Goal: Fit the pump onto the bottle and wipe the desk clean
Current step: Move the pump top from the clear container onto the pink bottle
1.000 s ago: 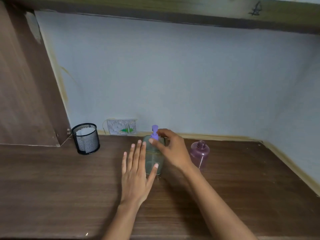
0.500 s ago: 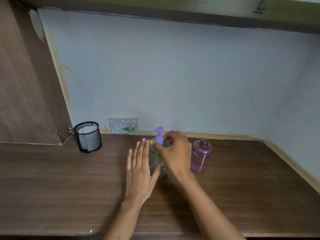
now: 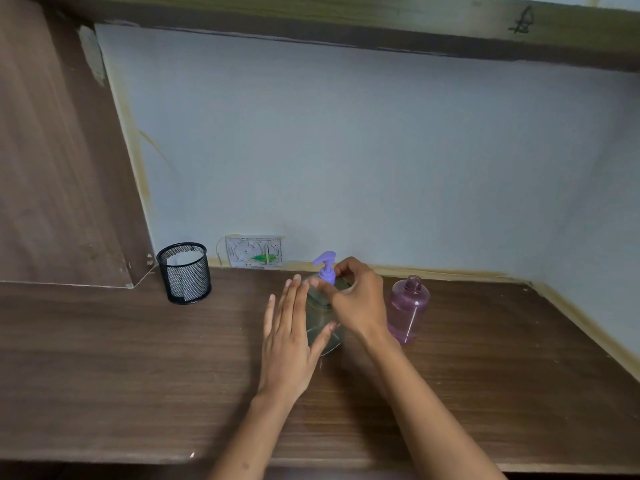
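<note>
- Clear bottle (image 3: 323, 327) stands upright mid-worktop (image 3: 138, 358), long axis vertical.
- My left hand (image 3: 289, 344) lies flat and open against its left side, gripping nothing.
- My right hand (image 3: 358, 299) fingers (image 3: 317, 283) pinch the purple pump (image 3: 326, 268) collar directly atop the neck.

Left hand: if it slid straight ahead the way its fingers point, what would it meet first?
Probably nothing new: the left hand already rests flat against the clear bottle. Beyond that stands the wall.
</note>
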Available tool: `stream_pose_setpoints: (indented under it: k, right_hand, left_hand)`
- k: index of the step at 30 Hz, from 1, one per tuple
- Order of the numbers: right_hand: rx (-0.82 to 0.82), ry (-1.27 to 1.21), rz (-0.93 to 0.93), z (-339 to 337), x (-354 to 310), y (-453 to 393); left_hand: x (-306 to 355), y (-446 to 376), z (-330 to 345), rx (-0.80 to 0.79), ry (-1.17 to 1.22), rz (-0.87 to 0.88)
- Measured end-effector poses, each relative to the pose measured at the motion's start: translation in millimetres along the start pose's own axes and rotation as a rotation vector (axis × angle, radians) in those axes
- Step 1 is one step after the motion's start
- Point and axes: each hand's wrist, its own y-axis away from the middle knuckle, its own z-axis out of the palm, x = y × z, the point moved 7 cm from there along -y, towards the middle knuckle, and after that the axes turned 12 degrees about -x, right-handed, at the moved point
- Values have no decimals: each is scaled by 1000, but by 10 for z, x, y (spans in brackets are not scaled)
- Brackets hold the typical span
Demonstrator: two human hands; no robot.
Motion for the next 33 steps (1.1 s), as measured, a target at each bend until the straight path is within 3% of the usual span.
stream_pose_setpoints:
  k: [16,24,26,30,33]
  right_hand:
    - [-164,-103,-91,4,30,-109]
    - [-490,-181,-54,14,58,-93]
    - [-424,-212,-76,8,62,-73]
    - [-96,-185,-89,-89,20,-22]
    - [-49,-125,-43,-52,-38,13]
  left_hand:
    - [9,-4,-4,20,2,12]
    - [-14,-8,0,22,17,14]
    - [-18,-7,7,9,12,9]
    - [-27,-20,25,-7,-4,-4]
    - [-34,-21,29,-3,-2,-1]
